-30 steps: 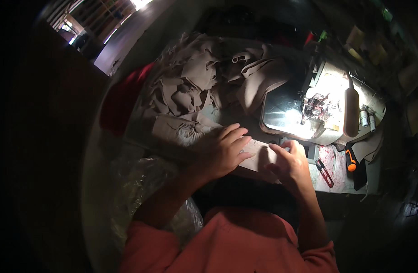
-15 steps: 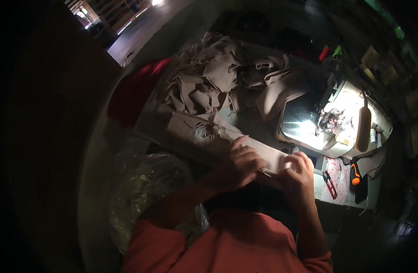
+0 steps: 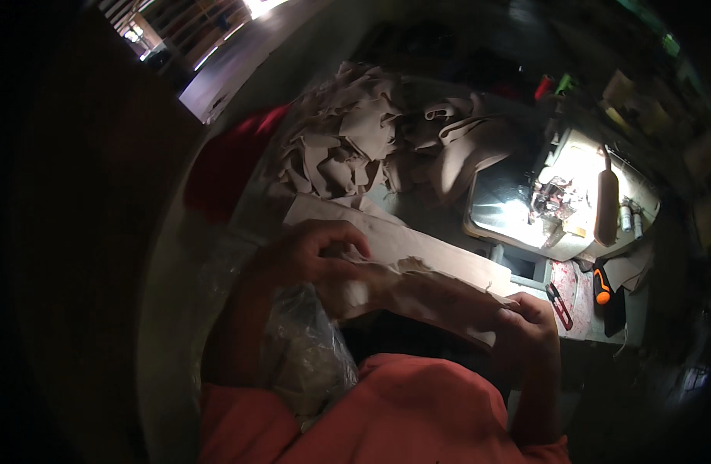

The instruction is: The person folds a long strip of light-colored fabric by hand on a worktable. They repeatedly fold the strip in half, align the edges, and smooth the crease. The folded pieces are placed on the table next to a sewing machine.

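A beige fabric strip is stretched between my two hands, in front of my body at the near edge of the table. My left hand pinches its left end, and my right hand grips its right end. The strip's upper edge looks uneven, with a ruffled spot near the middle. Just behind it, a long flat beige fabric piece lies along the table. Parts of the fingertips are hidden by the cloth and shadow.
Heaped beige fabric pieces lie at the back, with more folded pieces beside them. On the right stands a lit sewing machine. Thread snips and an orange-and-black tool lie near it. A clear plastic bag sits below my left arm.
My hands have spread apart, the left moving left and the right moving nearer and slightly right. The fabric strip now spans between them, and the flat piece behind shows more.
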